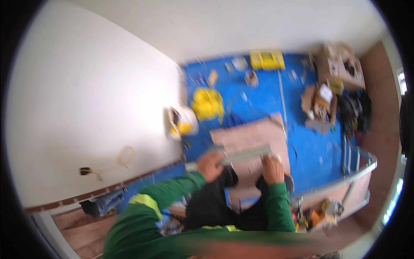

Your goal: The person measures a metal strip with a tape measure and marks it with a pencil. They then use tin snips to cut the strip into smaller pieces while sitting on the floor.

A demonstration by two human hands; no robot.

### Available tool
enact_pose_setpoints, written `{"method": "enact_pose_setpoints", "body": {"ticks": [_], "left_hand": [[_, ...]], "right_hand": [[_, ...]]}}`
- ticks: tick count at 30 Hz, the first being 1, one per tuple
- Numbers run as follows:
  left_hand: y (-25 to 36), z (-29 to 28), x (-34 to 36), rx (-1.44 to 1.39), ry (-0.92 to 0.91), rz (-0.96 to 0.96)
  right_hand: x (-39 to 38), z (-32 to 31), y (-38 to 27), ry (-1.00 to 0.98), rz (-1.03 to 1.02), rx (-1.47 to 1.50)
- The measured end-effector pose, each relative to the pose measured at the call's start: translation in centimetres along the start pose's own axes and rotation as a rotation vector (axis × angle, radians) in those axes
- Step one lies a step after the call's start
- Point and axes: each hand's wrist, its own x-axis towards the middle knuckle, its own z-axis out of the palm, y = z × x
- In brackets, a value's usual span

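Across the left of the frame, see a white wall point(86, 86), with a small black box point(85, 171) low on it and a thin yellow cable point(126, 157) looping out beside. At lower left, note brown boards point(79, 235) and a grey-blue bundle point(108, 202) near them. Left of centre, find a white bucket point(185, 118) close to the wall, and just beside it a yellow bundle point(208, 105).

Below the centre, see the left hand point(210, 166) in its green sleeve point(174, 187), fingers bent and closed around a pale strip point(249, 154) towards the strip's left part. Follow the strip rightward, slightly rising, across the picture's middle, above a pinkish-brown board point(246, 134). Spot a yellow case point(267, 60) at upper centre. At the strip's right end, find the right hand point(272, 169), fingers curled in tight; cannot tell, through the blur, whether gripping the strip or only resting against it.

Farther right, see blue floor covering point(310, 155), then an open cardboard box point(321, 108) at upper right, crammed with mixed items, beside a dark heap point(354, 112). At lower right, note a metal-edged panel point(355, 190), with an orange item point(317, 218) near it.
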Motion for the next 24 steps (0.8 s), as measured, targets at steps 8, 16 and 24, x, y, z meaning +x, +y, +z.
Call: {"method": "enact_pose_setpoints", "body": {"ticks": [8,16,24], "left_hand": [[1.7,-5.0,-3.5,-0.057,-0.104,-0.04],[10.8,-26.7,-11.2,-0.184,0.292,-0.044],[28.0,-56.9,-13.5,0.008,1.033,0.515]], "right_hand": [[-2.5,-1.7,1.0,0.333,-0.253,-0.092],[-5.4,-10.4,8.8,0.38,-0.046,-0.256],[-6.7,-43.7,-13.5,1.005,-0.272,0.302]]}}
